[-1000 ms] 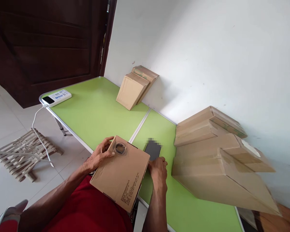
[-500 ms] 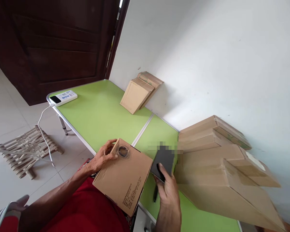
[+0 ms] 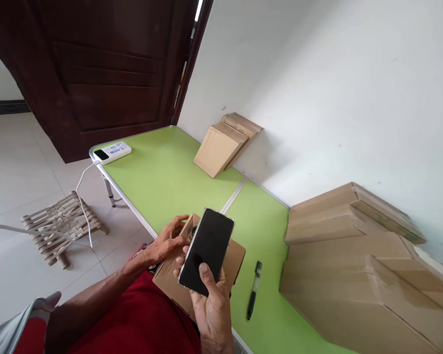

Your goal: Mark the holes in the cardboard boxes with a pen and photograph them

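A black-screened smartphone point(image 3: 208, 250) in a clear case lies in my right hand point(image 3: 212, 307), its fingers wrapped behind it and the thumb over the glass. Beneath the phone is a brown cardboard box point(image 3: 170, 280), partly covered by it and by my hand. My left hand point(image 3: 169, 242) grips the box at its far left edge, fingers curled over the rim. The dark round mark by those fingertips is mostly hidden behind the phone. To the right of the box a black pen point(image 3: 255, 290) with a clear barrel lies on the green table point(image 3: 162, 182).
Two small cartons point(image 3: 221, 147) lean on the wall at the table's back. Several larger cartons point(image 3: 328, 285) are piled at the right. A white power bank point(image 3: 112, 152) with a cable sits at the far left corner; a woven stool point(image 3: 64, 221) stands on the floor.
My right hand has carried the phone left, from beside the box to above it, which uncovers the pen. My left hand keeps its hold on the box. The view has shifted slightly.
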A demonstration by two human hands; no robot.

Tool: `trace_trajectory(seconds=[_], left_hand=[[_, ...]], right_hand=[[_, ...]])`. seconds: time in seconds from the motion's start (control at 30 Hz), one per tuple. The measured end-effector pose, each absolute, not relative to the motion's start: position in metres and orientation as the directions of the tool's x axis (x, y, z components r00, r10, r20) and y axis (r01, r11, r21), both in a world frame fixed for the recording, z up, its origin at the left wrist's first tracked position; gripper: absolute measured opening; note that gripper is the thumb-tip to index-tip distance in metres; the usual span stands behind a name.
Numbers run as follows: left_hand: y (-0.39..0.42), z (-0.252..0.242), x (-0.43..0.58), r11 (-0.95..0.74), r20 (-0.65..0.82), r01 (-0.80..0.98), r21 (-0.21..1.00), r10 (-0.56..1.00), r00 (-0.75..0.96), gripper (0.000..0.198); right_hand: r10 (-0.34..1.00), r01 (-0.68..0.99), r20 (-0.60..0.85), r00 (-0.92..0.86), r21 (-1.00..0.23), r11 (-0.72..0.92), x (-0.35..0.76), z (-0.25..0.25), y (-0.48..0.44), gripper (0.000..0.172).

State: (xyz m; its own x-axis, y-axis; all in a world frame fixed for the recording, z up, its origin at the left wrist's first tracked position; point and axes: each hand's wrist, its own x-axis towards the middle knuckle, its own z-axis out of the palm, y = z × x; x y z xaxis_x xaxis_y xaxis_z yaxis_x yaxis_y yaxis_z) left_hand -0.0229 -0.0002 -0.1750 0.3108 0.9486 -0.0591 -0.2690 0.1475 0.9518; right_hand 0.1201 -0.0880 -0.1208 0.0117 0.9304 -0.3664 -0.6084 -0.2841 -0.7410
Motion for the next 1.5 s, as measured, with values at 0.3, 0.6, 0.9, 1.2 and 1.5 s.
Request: trace_trajectory(seconds=[0.3,0.6,0.9,1.2,1.5], left_hand=[[0.000,-0.179,-0.023,0.137,-0.033,-0.295,0.946,0.943,0.332,0.082],[0.001,-0.181,-0.023,0.123,-0.021,-0.295,0.947,0.945,0.327,0.086],[0.000,-0.176,-0.025,0.131,-0.030,-0.275,0.953,0.938,0.344,0.084],[0.001,-0.178,-0.024,0.128,-0.006,-0.321,0.938,0.934,0.356,0.085],[0.002,-0.181,-0.024,0.153,-0.044,-0.285,0.946,0.934,0.355,0.077]], right_hand=[[0.947,-0.549,-0.323,0.001,-0.791,-0.269,0.121,-0.126,-0.087,0.086],[0.935,-0.558,-0.351,0.045,-0.785,-0.268,0.119,-0.127,-0.089,0.090],[0.944,-0.565,-0.330,0.009,-0.781,-0.267,0.118,-0.125,-0.094,0.086],[0.952,-0.569,-0.305,-0.027,-0.778,-0.266,0.121,-0.129,-0.097,0.072],[0.957,-0.535,-0.281,0.073,-0.821,-0.200,0.131,-0.108,-0.090,0.076]])
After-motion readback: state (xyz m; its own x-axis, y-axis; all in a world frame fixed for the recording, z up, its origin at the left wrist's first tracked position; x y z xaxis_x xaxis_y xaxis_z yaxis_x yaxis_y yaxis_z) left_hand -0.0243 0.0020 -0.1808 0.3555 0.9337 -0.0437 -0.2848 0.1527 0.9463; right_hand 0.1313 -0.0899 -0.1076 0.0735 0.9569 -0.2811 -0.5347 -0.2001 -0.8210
